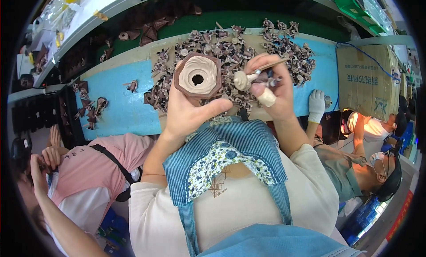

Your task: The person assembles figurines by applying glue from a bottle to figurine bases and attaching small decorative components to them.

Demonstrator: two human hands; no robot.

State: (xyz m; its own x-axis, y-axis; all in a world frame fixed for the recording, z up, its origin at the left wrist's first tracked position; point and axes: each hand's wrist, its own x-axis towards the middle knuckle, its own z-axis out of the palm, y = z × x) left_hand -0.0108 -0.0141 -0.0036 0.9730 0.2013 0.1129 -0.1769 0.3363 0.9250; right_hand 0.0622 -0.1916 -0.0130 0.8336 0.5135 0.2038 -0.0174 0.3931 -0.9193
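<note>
My left hand (179,110) grips a brown, many-sided base (209,75), its cream hollow with a dark round hole turned up towards me. The thumb stretches along the base's lower right side. In my right hand (284,95), pinched between the fingers, is a small painted figurine (242,81) with a round cream disc at its left end. A thin tan stick-like piece (273,67) juts out by the same fingers; whether it belongs to the figurine I cannot tell. A pale wrap (266,98) covers my right thumb. Base and figurine are held apart, above a pile of similar figurines (226,46).
The pile lies on cardboard over a blue tabletop (128,106). More brown pieces (91,108) lie at the left and on a green shelf behind. A cardboard box (368,79) stands at the right. Co-workers sit on both sides; one white-gloved hand (317,105) rests by the table.
</note>
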